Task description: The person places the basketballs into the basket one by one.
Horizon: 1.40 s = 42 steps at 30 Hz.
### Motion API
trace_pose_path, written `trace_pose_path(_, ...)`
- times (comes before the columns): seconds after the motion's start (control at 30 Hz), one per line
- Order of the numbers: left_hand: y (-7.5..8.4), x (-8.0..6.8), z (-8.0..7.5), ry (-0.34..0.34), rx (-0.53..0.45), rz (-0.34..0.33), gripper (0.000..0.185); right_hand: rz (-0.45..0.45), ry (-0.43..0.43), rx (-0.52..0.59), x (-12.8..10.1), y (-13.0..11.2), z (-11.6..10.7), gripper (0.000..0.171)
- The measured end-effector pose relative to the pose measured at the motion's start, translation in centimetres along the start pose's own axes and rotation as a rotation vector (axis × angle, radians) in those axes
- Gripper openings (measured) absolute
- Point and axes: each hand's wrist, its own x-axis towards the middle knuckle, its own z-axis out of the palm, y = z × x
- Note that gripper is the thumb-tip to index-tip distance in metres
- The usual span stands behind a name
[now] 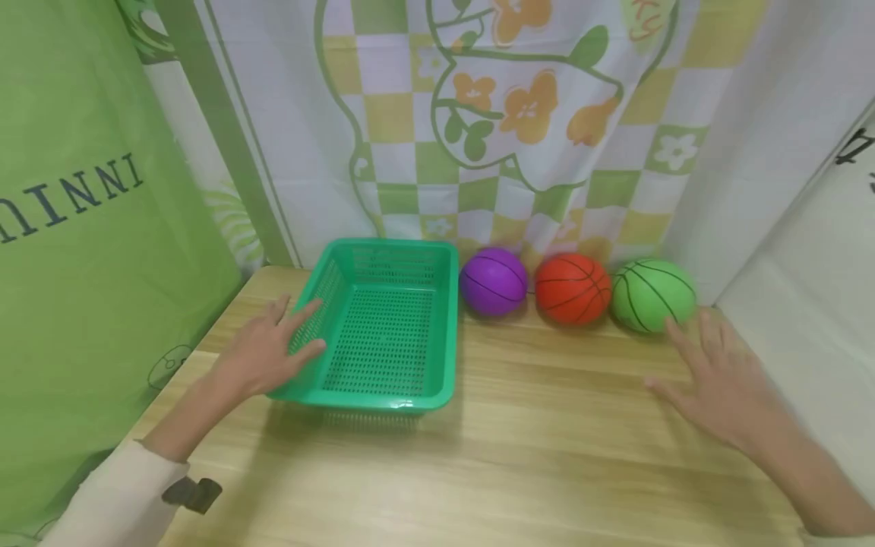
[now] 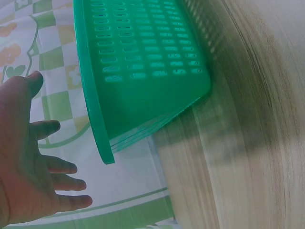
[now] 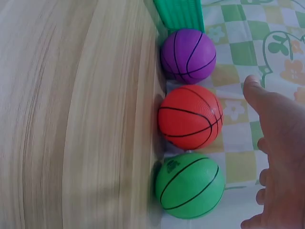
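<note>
A green plastic basket [image 1: 447,357] with perforated sides and floor stands on the table, nothing inside it. Over its left rim hovers my left hand [image 1: 263,353], fingers spread and holding nothing; the left wrist view shows this hand [image 2: 33,167] apart from the basket wall [image 2: 143,95]. To the basket's right, a purple ball [image 1: 494,282], a red ball [image 1: 573,289] and a light green ball [image 1: 652,295] sit in a row, all with black basketball lines. My right hand [image 1: 728,384] is nearest the green ball [image 3: 189,186], its fingers extended and holding nothing.
The wood-grain table [image 1: 547,456] runs up to a patterned curtain [image 1: 410,152] right behind the basket and balls. Green cloth [image 1: 102,289] hangs along the left side, and white cloth [image 1: 807,304] borders the table on the right.
</note>
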Motion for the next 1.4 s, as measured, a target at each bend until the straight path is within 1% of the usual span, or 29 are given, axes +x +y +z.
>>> trace_pose_path(0.13,-0.3,0.3,-0.3,-0.012,-0.042,-0.025,0.074,0.011,0.003,0.066,0.4,0.7,-0.1,0.093)
trace_pose_path(0.23,-0.5,0.5,-0.5,-0.011,-0.07,-0.031,0.074,0.055,-0.024,0.13,0.6,1.1,-0.3,0.095)
trace_pose_path(0.33,-0.6,0.7,-0.6,-0.005,-0.096,-0.027,0.073,0.1,-0.054,0.166,0.9,1.5,-0.5,0.093)
trace_pose_path(0.4,-0.7,0.9,-0.6,0.002,-0.112,-0.02,0.072,0.124,-0.068,0.169,1.1,1.8,-0.6,0.093)
trace_pose_path(0.57,-1.1,1.3,-0.6,0.017,-0.155,-0.001,0.07,0.158,-0.062,0.163,1.6,2.1,-1.0,0.091)
trace_pose_path(0.73,-1.5,1.8,-0.8,0.012,-0.186,-0.006,0.072,0.156,-0.064,0.175,2.1,2.4,-1.4,0.09)
trace_pose_path(0.87,-1.8,2.1,-0.5,0.008,-0.185,-0.014,0.074,0.131,-0.072,0.194,2.2,3.0,-1.2,0.092)
trace_pose_path(0.97,-1.9,2.5,-0.2,0.002,-0.185,-0.017,0.074,0.113,-0.067,0.258,2.4,3.8,-0.9,0.096)
trace_pose_path(1.07,-2.0,2.9,-0.1,-0.004,-0.207,-0.013,0.068,0.111,-0.071,0.359,2.6,4.7,-0.6,0.097)
trace_pose_path(1.23,-2.1,3.5,-0.3,-0.015,-0.239,-0.005,0.056,0.162,-0.11,0.487,3.1,6.2,-0.6,0.092)
trace_pose_path(1.3,-2.1,3.8,-0.4,-0.018,-0.248,-0.003,0.054,0.181,-0.118,0.516,3.2,6.7,-0.8,0.094)
trace_pose_path(1.4,-2.2,4.1,-0.4,-0.018,-0.272,0.002,0.053,0.174,-0.109,0.551,3.4,7.2,-0.9,0.097)
